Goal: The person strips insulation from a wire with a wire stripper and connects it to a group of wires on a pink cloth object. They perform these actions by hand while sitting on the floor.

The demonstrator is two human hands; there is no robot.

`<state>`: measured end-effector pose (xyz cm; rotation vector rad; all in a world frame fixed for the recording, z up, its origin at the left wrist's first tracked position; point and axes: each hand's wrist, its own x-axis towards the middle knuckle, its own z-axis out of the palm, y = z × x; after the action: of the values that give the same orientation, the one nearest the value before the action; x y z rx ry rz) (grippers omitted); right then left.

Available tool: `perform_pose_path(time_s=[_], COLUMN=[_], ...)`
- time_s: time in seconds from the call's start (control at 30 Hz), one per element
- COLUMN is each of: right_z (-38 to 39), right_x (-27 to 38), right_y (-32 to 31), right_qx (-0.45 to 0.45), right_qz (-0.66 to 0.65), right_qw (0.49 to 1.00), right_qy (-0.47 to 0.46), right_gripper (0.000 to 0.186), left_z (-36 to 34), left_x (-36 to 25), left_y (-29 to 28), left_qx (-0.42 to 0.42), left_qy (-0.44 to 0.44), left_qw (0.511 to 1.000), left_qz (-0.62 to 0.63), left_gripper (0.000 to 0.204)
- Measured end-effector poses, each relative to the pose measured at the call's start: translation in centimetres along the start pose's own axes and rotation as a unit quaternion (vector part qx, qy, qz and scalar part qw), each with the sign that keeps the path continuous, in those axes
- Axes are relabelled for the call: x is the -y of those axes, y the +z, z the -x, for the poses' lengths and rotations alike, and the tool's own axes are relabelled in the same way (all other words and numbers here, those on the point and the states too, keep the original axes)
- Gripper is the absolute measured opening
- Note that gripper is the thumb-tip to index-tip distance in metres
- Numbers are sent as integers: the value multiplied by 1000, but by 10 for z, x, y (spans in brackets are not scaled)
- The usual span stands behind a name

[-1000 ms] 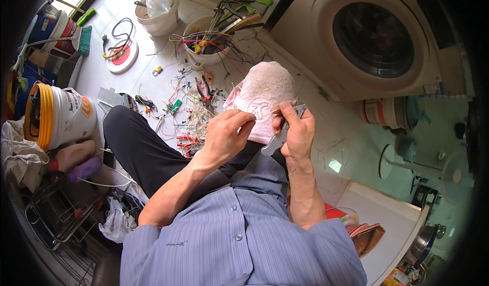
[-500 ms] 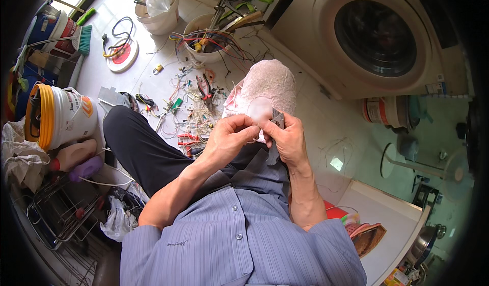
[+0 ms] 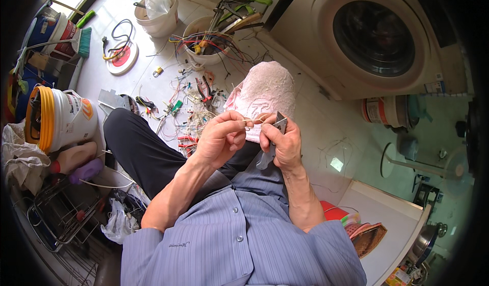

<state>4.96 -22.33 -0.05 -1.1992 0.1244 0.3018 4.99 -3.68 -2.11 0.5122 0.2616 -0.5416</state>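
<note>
In front of my body, my left hand pinches a thin pale wire between thumb and fingertips. The wire spans the short gap to my right hand. That hand is closed round a knife; its flat grey blade sticks up past the thumb, and a grey-blue handle end shows below the palm. Just beyond both hands, a pink towel drapes over my right knee. On the floor past my left hand lie red-handled pliers among loose bits of wire.
A white bucket holding many coloured wires stands ahead, beside another white bucket with a plastic bag. A washing machine is at the far right. At left sits a white bucket with yellow rims. A black cable lies by a round lid.
My left hand has turned and shifted slightly back, and the wire between my hands now shows clearly. The knife blade has tilted a little, and a pale blur over the towel is gone.
</note>
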Motion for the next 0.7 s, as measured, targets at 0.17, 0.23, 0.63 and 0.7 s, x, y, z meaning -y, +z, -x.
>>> perform_pose_path(time_s=[0.17,0.23,0.63,0.7], right_z=[2,3,-2,1], right_x=[2,2,22,18], right_y=[4,5,-10,-9], right_qx=[17,26,34,22], right_qz=[-154,-185,-45,2], right_qw=[986,980,997,999], right_qy=[54,60,52,50], right_gripper=[7,7,3,3], left_z=[3,2,6,8], left_x=[-5,-4,-3,-7], left_y=[8,4,18,26], left_qx=[35,48,-67,-57], left_qy=[-27,-38,42,42], left_qw=[996,997,939,943], left_qz=[82,48,-333,-325], left_gripper=[7,11,19,22])
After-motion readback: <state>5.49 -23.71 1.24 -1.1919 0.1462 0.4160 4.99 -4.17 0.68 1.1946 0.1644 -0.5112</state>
